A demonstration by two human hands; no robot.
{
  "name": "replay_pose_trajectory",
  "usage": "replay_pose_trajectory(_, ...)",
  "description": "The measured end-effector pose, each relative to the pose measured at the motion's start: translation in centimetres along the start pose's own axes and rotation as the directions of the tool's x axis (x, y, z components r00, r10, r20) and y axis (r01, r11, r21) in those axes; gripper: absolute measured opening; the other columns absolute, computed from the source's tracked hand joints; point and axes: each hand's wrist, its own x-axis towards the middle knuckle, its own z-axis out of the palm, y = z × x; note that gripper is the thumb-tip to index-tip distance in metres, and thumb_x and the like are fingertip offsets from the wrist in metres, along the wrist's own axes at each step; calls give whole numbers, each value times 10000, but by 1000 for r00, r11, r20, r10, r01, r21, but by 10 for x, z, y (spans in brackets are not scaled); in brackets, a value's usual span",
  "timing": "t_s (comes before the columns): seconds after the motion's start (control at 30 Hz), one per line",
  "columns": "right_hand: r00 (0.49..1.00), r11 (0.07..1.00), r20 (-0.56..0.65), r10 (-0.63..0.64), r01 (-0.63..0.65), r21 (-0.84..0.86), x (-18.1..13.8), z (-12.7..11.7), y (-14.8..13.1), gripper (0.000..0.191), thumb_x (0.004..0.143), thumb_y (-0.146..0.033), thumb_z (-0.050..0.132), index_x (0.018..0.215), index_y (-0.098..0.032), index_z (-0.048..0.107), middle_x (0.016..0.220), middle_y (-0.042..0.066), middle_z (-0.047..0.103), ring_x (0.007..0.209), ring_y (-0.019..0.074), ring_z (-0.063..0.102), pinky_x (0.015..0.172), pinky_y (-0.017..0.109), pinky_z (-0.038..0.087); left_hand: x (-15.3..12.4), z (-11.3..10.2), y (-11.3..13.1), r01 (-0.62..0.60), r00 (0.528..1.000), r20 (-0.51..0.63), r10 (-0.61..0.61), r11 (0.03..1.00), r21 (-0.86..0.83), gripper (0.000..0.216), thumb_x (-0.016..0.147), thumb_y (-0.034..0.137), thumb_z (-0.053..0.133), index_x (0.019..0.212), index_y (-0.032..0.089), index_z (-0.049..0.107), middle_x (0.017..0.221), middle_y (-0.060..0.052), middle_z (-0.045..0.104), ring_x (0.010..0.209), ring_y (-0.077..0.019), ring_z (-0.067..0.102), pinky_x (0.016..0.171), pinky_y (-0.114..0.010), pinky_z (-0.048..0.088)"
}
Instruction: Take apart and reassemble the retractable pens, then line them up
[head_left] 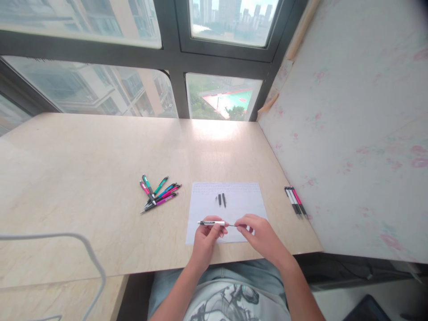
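Note:
My left hand (209, 236) grips a white pen barrel (212, 223) that lies level over a white sheet of paper (234, 196). My right hand (256, 232) pinches the thin dark refill (231, 225) that sticks out of the barrel's right end. Two small black pen parts (221, 199) lie on the sheet just beyond my hands. Both hands hover near the desk's front edge.
A pile of several coloured pens (158, 192) lies left of the sheet on the beige desk (83, 178). Three pens (296, 201) rest at the desk's right edge by a papered wall (351, 133). Windows run behind. A white wire frame (90, 254) stands front left.

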Motion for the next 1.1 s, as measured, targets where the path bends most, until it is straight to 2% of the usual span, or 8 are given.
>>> replay_pose_trajectory(0.17, 999, 996, -27, 29, -31, -79, -11, -12, 26, 153, 844, -168, 528, 840, -226, 670, 887, 31, 652, 849, 180, 595, 693, 272, 445, 0, -1, -1, -16, 998, -59, 15, 1000, -16, 196, 831, 301, 662, 945, 156, 598, 868, -91, 714, 696, -136, 602, 635, -251, 443)
replay_pose_trajectory(0.37, 959, 974, -212, 190, -211, -78, -13, -1, 57, 143, 818, -207, 531, 841, -194, 672, 807, 39, 665, 745, 185, 597, 721, 309, 454, 0, -1, -1, -11, 998, -59, 10, 1000, -22, 189, 830, 305, 661, 912, 144, 605, 846, -93, 708, 685, -132, 594, 627, -246, 439)
replay_pose_trajectory(0.63, 906, 952, -356, 231, -286, -109, 34, 45, 42, 182, 806, -191, 517, 873, -196, 687, 802, 44, 679, 744, 197, 603, 736, 308, 437, -1, -1, 0, -17, 999, -42, 16, 999, -31, 141, 846, 273, 643, 906, 150, 611, 842, -76, 697, 690, -123, 583, 624, -231, 428)
replay_pose_trajectory(0.87, 885, 955, -429, 183, -264, -138, 48, 54, 37, 204, 837, -229, 516, 922, -180, 696, 801, 69, 664, 819, 222, 588, 770, 322, 421, 0, -3, -2, -8, 999, -51, 5, 998, -57, 170, 837, 290, 653, 933, 162, 595, 839, -67, 689, 686, -128, 590, 628, -238, 433)
replay_pose_trajectory(0.93, 883, 974, -431, 188, -223, -33, 42, 54, 36, 225, 857, -265, 498, 921, -176, 695, 818, 68, 666, 784, 210, 579, 758, 324, 422, 0, -3, -2, -5, 999, -49, 3, 998, -55, 170, 840, 298, 649, 925, 163, 590, 836, -64, 688, 687, -127, 588, 632, -239, 433)
replay_pose_trajectory(1.0, 892, 964, -378, 248, -189, 186, 35, 54, 33, 240, 866, -322, 504, 891, -174, 690, 787, 52, 661, 718, 185, 571, 710, 306, 427, 0, -2, -2, -1, 999, -51, -2, 999, -53, 178, 836, 314, 651, 907, 164, 585, 805, -55, 682, 667, -123, 577, 626, -238, 431)
replay_pose_trajectory(1.03, 897, 923, -325, 301, -189, 335, 31, 56, 31, 249, 863, -359, 517, 880, -173, 683, 746, 37, 647, 668, 169, 559, 657, 288, 424, 0, -2, -2, 2, 998, -55, -5, 999, -52, 186, 831, 323, 656, 895, 164, 582, 781, -47, 676, 649, -119, 568, 619, -237, 430)
replay_pose_trajectory(1.1, 899, 737, -155, 410, -226, 637, 23, 61, 23, 275, 845, -425, 554, 889, -175, 661, 661, -1, 596, 564, 133, 511, 529, 245, 373, -1, -1, -2, 13, 997, -75, -17, 999, -48, 210, 816, 345, 670, 872, 166, 575, 727, -28, 658, 615, -113, 548, 602, -233, 424)
